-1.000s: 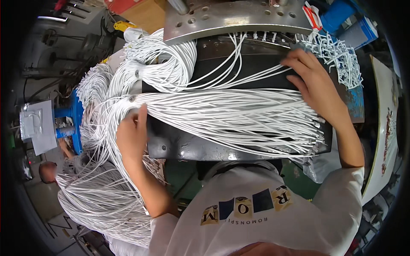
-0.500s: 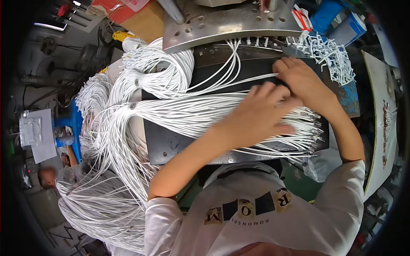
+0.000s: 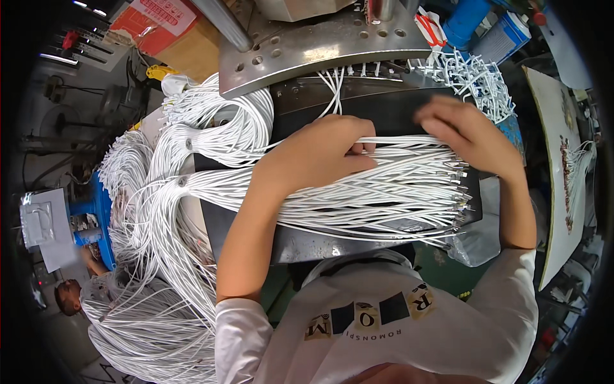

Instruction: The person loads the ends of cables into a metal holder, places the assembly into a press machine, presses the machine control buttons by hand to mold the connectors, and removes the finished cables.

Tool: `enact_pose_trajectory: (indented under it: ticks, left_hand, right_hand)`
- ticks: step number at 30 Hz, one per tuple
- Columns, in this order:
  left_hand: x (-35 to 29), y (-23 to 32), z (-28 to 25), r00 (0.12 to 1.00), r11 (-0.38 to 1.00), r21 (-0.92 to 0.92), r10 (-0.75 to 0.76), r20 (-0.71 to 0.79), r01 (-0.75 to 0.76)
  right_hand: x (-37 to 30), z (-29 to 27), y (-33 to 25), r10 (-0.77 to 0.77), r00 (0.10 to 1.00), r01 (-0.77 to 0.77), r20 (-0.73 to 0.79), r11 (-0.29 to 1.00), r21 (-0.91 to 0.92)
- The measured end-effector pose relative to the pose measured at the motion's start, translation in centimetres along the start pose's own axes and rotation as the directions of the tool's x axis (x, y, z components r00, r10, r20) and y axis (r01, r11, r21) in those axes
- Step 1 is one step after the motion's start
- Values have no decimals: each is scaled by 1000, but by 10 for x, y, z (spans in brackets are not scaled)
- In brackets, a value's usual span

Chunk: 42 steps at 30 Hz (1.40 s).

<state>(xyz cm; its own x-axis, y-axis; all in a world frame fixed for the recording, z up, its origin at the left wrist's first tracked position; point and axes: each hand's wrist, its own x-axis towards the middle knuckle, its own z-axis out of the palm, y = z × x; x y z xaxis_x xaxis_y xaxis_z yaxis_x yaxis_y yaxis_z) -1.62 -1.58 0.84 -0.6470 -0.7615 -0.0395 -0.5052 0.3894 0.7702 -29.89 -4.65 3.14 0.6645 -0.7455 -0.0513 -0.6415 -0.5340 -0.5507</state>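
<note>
A thick bundle of white cables [image 3: 384,198] lies across the black work surface [image 3: 409,105], its metal-tipped ends fanned toward the right. My left hand [image 3: 326,150] rests over the bundle's far edge, fingers curled round some of the white cables there. Beyond it, several more cables run under the steel press plate [image 3: 320,54]. Over the far right end of the bundle hovers my right hand [image 3: 470,131]. Its fingers are bent and smeared by motion, so I cannot make out whether they hold anything.
Coiled white cable bundles [image 3: 246,118] lie at the left, with a larger pile [image 3: 153,313] below. Small white bent pieces [image 3: 476,80] heap at the far right, near red-handled scissors [image 3: 432,32]. A cardboard box [image 3: 192,48] stands back left. Another person [image 3: 69,296] is at lower left.
My left hand has moved left along the bundle and closed at its far edge. My right hand has come away from the cable it was touching. The view has shifted slightly.
</note>
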Motion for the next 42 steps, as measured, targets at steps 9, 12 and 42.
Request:
enact_pose_trajectory:
  ticks: [9, 12, 42]
  left_hand:
    - [-8, -15, 12, 984, 987, 93, 139, -114, -128]
    - [-6, -14, 15, 956, 977, 117, 200, -217, -178]
    - [21, 4, 36, 955, 343, -916, -273, 115, 209]
  right_hand:
    - [91, 45, 30, -224, 914, 103, -338, 934, -342]
    - [98, 54, 28, -360, 826, 289, -432, 931, -224]
    - [32, 39, 11, 74, 938, 155, -339, 784, 601]
